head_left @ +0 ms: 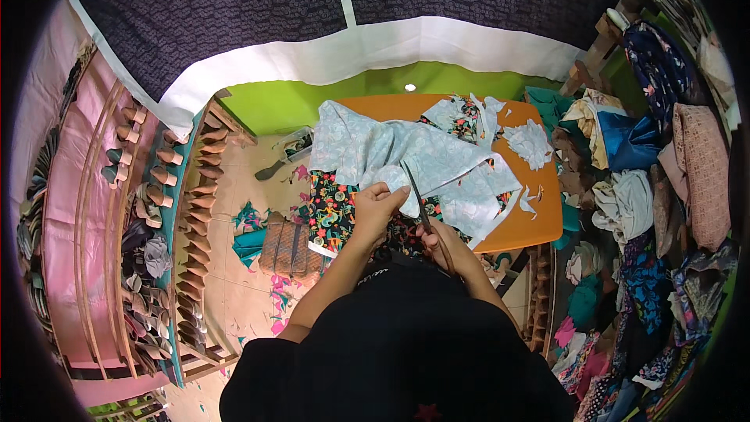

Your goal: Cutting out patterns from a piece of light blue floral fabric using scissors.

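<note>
My left hand (375,209) pinches a small pale rounded piece of fabric (394,178) between thumb and fingers. My right hand (439,241) is closed round the handles of dark scissors (422,209), whose blades point away from me along the right edge of that piece. Under both hands a large floral cloth (367,139) is spread, its pale reverse side up. A folded part shows the black printed face (332,207) with bright flowers, at the left. The cloth covers much of an orange table (539,219) and hangs toward me at the near side.
White scraps (528,144) lie on the table's right side. Wooden shoe forms fill a rack (199,227) on the left. Heaped fabrics (625,203) crowd the right. A brown bag (291,248) and colourful offcuts (279,297) lie on the floor. Dark patterned cloth (234,16) hangs beyond the table.
</note>
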Demonstrator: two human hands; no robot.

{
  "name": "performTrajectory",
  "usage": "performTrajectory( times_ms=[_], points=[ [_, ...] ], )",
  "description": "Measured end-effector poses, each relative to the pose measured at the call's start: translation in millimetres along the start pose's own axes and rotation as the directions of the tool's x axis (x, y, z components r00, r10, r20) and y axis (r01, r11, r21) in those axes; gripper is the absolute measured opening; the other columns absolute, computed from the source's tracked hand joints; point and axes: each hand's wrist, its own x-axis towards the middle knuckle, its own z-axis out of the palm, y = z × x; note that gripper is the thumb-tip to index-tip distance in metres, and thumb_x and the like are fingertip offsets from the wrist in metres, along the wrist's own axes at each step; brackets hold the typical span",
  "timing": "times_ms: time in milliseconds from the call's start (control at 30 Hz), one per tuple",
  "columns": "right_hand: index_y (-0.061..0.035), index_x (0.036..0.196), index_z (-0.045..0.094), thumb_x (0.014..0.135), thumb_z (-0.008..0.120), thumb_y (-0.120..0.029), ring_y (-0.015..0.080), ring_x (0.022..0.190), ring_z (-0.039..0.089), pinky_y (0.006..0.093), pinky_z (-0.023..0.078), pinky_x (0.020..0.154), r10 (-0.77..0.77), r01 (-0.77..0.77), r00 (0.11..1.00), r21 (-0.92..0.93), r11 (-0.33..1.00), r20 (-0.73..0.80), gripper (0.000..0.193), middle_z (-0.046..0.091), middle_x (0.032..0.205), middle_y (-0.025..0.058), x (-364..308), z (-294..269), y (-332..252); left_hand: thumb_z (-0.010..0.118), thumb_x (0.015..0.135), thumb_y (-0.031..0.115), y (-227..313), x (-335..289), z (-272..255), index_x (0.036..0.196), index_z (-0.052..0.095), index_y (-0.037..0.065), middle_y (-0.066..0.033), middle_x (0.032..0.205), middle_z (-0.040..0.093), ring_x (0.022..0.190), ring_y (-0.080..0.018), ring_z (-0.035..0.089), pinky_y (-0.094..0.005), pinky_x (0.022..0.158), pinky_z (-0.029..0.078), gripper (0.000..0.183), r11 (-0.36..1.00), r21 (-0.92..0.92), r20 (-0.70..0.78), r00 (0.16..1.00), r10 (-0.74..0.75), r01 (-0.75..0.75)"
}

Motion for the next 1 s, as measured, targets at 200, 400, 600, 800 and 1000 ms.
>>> performTrajectory(
  times_ms=[200,400,600,800,1000],
  points=[
    [0.0032,0.081,0.044,0.080,0.048,-0.019,0.0375,0.065,0.055,0.0394,0.043,0.057,-0.052,0.048,0.998,-0.111,0.993,-0.040,0.023,0.054,0.065,0.0184,4.8,1.1,-0.3,0.065,0.074,0.009,-9.1,4.0,-4.6,0.054,0.040,0.009,0.0042,0.046,0.042,0.039,-0.0021,0.033,-0.0187,0.037,0.023,0.031,0.999,-0.032,0.021,1.000,0.010,-0.010],
    [0.0028,0.080,0.043,0.079,0.049,-0.017,0.0406,0.069,0.052,0.0422,0.041,0.059,-0.020,-0.004,0.995,-0.245,0.970,-0.095,0.021,0.052,0.068,0.0216,7.9,7.0,11.8,0.065,0.073,0.010,-3.8,-0.1,-0.2,0.055,0.044,0.007,0.0026,0.047,0.045,0.039,-0.0024,0.035,-0.0180,0.037,0.024,0.028,1.000,0.023,0.006,1.000,-0.006,0.006],
    [0.0025,0.080,0.043,0.073,0.061,-0.030,0.0416,0.071,0.051,0.0430,0.040,0.060,0.096,-0.125,0.988,-0.269,0.955,-0.119,0.038,0.052,0.070,0.0224,8.2,2.6,-19.5,0.065,0.073,0.011,-3.5,-0.1,-1.1,0.057,0.045,0.007,0.0017,0.048,0.046,0.039,-0.0029,0.037,-0.0181,0.036,0.025,0.026,1.000,-0.007,-0.003,1.000,-0.015,0.015],
    [0.0024,0.077,0.045,0.070,0.066,-0.033,0.0394,0.065,0.053,0.0417,0.040,0.056,0.103,-0.141,0.983,-0.265,0.954,-0.152,0.042,0.053,0.065,0.0207,10.8,2.4,-19.6,0.064,0.074,0.012,-6.0,3.5,-3.0,0.057,0.045,0.007,0.0022,0.048,0.046,0.039,-0.0029,0.037,-0.0182,0.036,0.025,0.026,0.998,0.004,0.001,0.998,-0.063,0.063],
    [0.0020,0.074,0.046,0.074,0.061,-0.040,0.0337,0.058,0.053,0.0377,0.040,0.054,0.249,-0.258,0.954,-0.035,0.965,-0.167,0.045,0.051,0.061,0.0176,13.5,8.3,11.9,0.065,0.074,0.013,-9.6,9.4,-0.9,0.062,0.051,0.004,0.0021,0.051,0.048,0.040,-0.0027,0.039,-0.0179,0.037,0.026,0.020,0.997,-0.020,0.002,0.998,-0.069,0.069]
  ],
)
